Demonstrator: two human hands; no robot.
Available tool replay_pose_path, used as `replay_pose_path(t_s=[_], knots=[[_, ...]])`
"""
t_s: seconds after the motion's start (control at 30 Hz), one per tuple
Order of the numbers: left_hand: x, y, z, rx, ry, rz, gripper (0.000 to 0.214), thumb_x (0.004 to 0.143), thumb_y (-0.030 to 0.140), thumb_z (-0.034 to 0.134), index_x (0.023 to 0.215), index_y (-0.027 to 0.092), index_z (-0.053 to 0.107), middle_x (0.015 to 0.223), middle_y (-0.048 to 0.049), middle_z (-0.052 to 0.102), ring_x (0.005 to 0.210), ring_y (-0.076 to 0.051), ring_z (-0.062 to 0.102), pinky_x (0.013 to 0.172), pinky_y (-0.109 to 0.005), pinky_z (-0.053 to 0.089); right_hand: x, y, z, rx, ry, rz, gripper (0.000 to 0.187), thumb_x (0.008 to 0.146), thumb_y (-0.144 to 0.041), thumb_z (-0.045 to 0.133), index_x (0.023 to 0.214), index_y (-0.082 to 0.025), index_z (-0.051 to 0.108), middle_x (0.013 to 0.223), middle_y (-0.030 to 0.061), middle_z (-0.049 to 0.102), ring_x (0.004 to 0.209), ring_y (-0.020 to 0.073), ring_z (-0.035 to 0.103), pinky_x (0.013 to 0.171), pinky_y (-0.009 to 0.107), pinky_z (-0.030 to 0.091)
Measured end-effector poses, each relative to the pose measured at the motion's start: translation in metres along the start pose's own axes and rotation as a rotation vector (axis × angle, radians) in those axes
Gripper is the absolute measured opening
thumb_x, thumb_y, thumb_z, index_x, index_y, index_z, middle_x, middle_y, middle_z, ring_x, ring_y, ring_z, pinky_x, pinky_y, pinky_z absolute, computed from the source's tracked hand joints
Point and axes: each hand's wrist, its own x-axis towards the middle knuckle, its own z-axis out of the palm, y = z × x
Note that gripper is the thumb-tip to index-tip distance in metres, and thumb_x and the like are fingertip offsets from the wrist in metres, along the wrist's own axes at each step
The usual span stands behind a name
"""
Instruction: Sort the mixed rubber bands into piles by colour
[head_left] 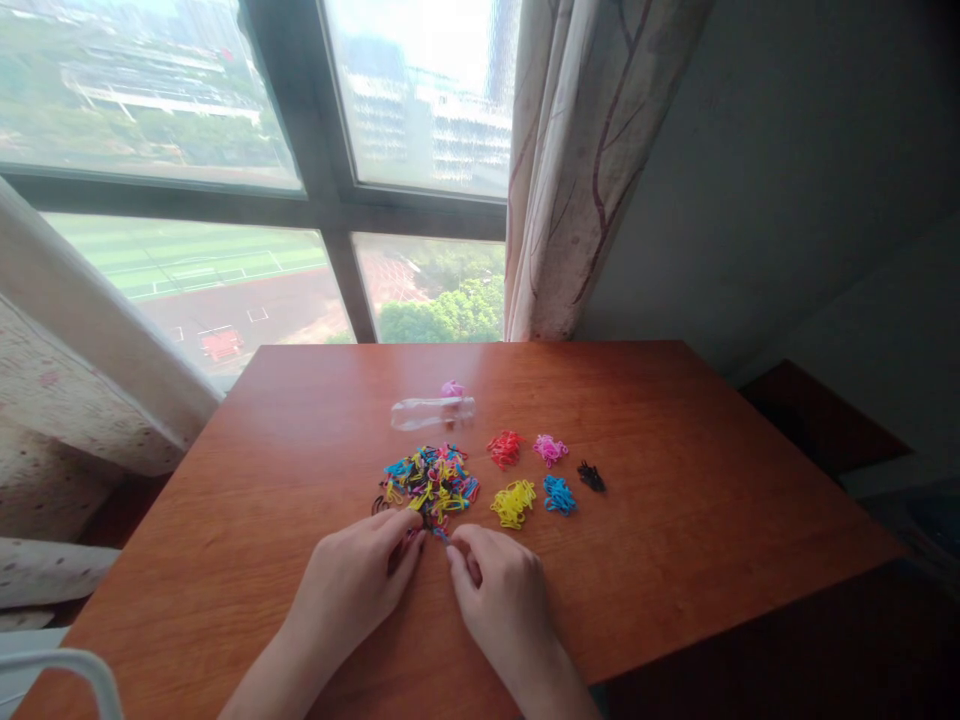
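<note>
A mixed heap of small coloured rubber bands lies on the wooden table. My left hand and my right hand rest at the heap's near edge, fingertips together in a pinch on bands there. To the right lie sorted little piles: red, pink, yellow, blue and black. What exactly each pinch holds is too small to make out.
A clear plastic bag lies behind the heap with a few pink bands by it. A window and a curtain stand behind the table. A white chair rail shows at the lower left.
</note>
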Motion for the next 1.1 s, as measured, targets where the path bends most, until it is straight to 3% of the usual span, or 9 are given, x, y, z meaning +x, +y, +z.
replay_pose_path(t_s=[0.2, 0.43, 0.73, 1.1], knots=[[0.001, -0.004, 0.000, -0.074, 0.041, -0.038, 0.020, 0.094, 0.032, 0.047, 0.095, 0.024, 0.066, 0.089, -0.0013, 0.074, 0.074, -0.016, 0.070, 0.065, -0.023, 0.048, 0.000, -0.016, 0.009, -0.039, -0.037, -0.062, 0.009, 0.087, -0.017, 0.060, 0.083, -0.024, 0.057, 0.076, -0.0026, 0.066, 0.070, 0.0170, 0.061, 0.062, 0.026, 0.033], [0.002, -0.004, -0.004, -0.101, 0.057, -0.053, 0.019, 0.092, 0.031, 0.049, 0.093, 0.024, 0.067, 0.087, -0.0012, 0.074, 0.073, -0.016, 0.069, 0.064, -0.023, 0.048, 0.006, -0.029, 0.025, -0.123, -0.007, -0.008, 0.009, 0.088, -0.015, 0.058, 0.086, -0.023, 0.060, 0.075, 0.0002, 0.067, 0.069, 0.0186, 0.064, 0.061, 0.026, 0.037], [0.002, -0.002, -0.002, -0.131, 0.061, -0.020, 0.018, 0.092, 0.027, 0.048, 0.096, 0.024, 0.065, 0.090, -0.0012, 0.074, 0.077, -0.017, 0.070, 0.066, -0.024, 0.049, -0.004, -0.017, 0.013, -0.082, -0.012, -0.037, 0.015, 0.087, -0.012, 0.052, 0.080, -0.023, 0.057, 0.070, -0.0013, 0.065, 0.065, 0.0158, 0.061, 0.059, 0.025, 0.030], [0.002, 0.004, 0.006, -0.134, -0.066, 0.056, 0.022, 0.095, 0.025, 0.045, 0.103, 0.025, 0.065, 0.095, -0.0016, 0.074, 0.083, -0.018, 0.071, 0.071, -0.026, 0.052, -0.013, 0.015, -0.010, -0.046, 0.008, 0.024, 0.016, 0.087, -0.012, 0.048, 0.077, -0.023, 0.056, 0.065, -0.0037, 0.059, 0.059, 0.0124, 0.055, 0.059, 0.028, 0.023]])
